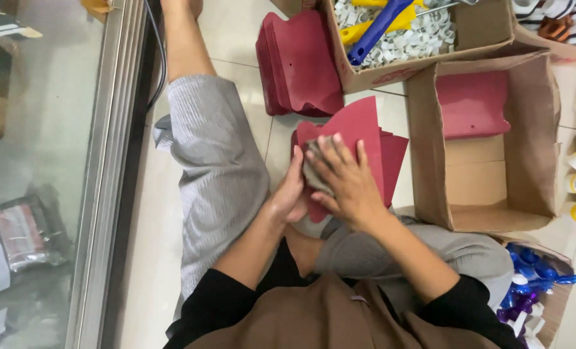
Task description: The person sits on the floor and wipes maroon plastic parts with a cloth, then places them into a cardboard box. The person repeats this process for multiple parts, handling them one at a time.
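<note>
Sheet pile [365, 139] lies on the floor [236, 32] (before the knees); open box [494, 142] right, sheet stack [301, 64] behind
</note>
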